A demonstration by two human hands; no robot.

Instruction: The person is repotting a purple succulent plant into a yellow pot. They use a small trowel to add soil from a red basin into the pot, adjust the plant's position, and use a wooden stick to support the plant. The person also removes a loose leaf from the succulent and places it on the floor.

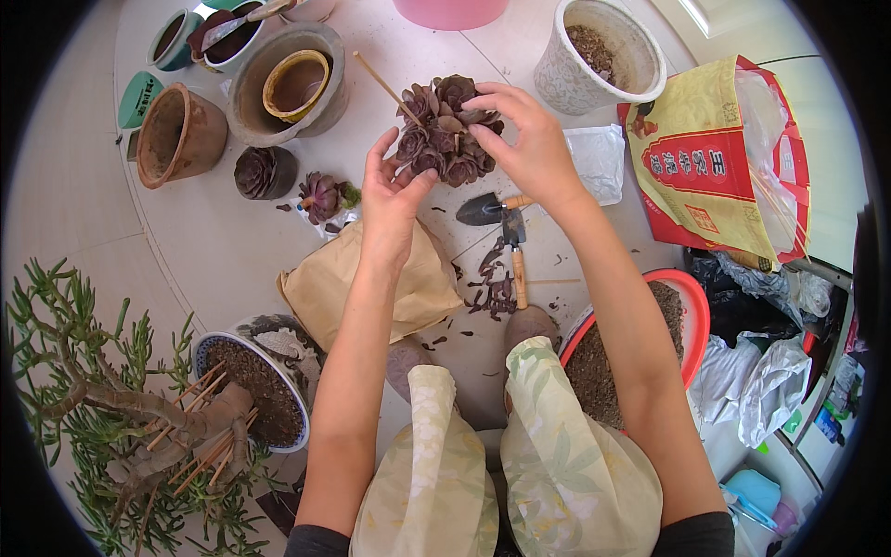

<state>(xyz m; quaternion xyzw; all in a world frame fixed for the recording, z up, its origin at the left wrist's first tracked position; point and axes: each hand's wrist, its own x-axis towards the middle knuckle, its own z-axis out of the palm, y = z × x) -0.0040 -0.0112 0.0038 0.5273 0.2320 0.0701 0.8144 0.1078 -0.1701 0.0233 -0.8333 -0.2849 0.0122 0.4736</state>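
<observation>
A dense cluster of dark purple succulent rosettes (445, 139) is between my two hands, beyond my feet. My left hand (393, 195) holds its lower left side, thumb over the near rosettes and fingers along the edge. At the upper right, my right hand (518, 132) has its thumb and index fingertips at the leaves; whether they pinch one is unclear. A thin wooden stick (386, 87) slants out of the cluster's upper left. Whatever supports the plant underneath is hidden. Nearer me lie two small trowels with wooden handles, one broad (480, 209) and one narrow (514, 226).
Dried leaves (493, 292) litter the floor beside a brown paper bag (376, 285). Soil fills a red-rimmed basin (696, 317) at right. Leftward stand a potted jade-like succulent (216, 411), a terracotta pot (182, 136) and a grey pot (240, 90). A patterned white pot (564, 76) stands far right.
</observation>
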